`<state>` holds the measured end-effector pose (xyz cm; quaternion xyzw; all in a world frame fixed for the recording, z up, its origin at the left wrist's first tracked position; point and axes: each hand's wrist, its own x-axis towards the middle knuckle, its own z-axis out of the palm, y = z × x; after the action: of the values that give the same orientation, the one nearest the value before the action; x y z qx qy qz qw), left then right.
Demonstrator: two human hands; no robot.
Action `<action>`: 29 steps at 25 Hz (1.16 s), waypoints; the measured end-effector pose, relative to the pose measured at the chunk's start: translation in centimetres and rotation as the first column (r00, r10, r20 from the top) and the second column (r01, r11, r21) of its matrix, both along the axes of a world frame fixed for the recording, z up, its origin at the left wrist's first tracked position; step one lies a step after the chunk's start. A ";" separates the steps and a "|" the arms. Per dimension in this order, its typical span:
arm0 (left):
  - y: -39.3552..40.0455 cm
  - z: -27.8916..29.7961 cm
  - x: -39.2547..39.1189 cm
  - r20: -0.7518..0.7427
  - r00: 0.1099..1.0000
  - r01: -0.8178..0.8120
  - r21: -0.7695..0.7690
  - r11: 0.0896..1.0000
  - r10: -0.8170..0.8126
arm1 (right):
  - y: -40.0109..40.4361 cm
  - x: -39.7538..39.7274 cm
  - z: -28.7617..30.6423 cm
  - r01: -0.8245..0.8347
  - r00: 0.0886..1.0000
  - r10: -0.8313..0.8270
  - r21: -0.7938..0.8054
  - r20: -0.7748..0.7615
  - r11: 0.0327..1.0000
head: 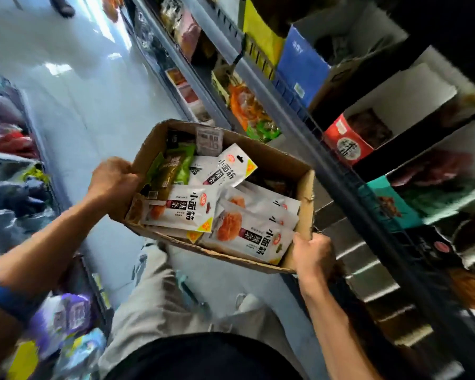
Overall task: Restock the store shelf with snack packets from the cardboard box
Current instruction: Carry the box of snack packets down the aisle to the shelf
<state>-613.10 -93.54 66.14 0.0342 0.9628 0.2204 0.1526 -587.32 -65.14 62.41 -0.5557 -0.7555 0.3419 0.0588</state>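
Open brown cardboard box (274, 165) carried at waist height in the aisle, just left of the dark metal store shelf (348, 182) on the right. Left hand (111, 178) clamped on the far-left wall of the box, fingers curled over the rim; right hand (311, 255) gripping the near-right corner, fingers wrapped under the edge. Inside, a loose heap of white snack packets (247, 231) with black lettering and an orange food picture, one standing tilted near the middle, plus a few green packets (176, 168) toward the far-left side. On the shelf, open display cartons: a blue carton (299, 67) farther away, a red carton (346, 141) nearer, a teal carton (387, 204) nearest. Step in hand, by the look of it: bringing the box to the shelf, no packet yet taken out. Next move likely calls for resting or bracing the box so one hand comes free, then lifting a white packet and matching it to its carton; which carton suits is not readable here.
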 end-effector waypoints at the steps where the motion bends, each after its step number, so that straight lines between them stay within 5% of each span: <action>1: 0.9 -0.8 -2.4 0.032 0.997 0.074 0.000 0.997 -0.073 | -1.0 -0.9 -1.3 0.082 0.996 -0.081 -0.024 0.024 0.996; 5: 2.7 -5.2 -8.3 0.068 0.902 0.423 0.050 0.905 -0.426 | -5.9 -2.3 -4.5 0.350 0.931 -0.340 -0.060 0.130 0.935; 14: 6.1 -18.0 -5.2 0.272 0.739 0.623 0.074 0.779 -0.617 | -14.1 5.1 -13.6 0.695 0.698 -0.653 -0.056 0.293 0.717; 24: 9.9 -49.9 3.6 0.341 0.681 0.674 0.055 0.737 -0.648 | -13.6 12.9 -46.2 0.783 0.588 -0.677 -0.104 0.443 0.613; 29: 13.7 -62.9 5.0 0.261 0.631 0.744 0.062 0.665 -0.731 | -11.2 13.3 -61.1 0.837 0.528 -0.761 -0.080 0.376 0.541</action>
<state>-608.12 -79.79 3.25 0.3911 0.8405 0.1163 0.3565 -574.04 -76.33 1.28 -0.8883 -0.3623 0.2810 0.0255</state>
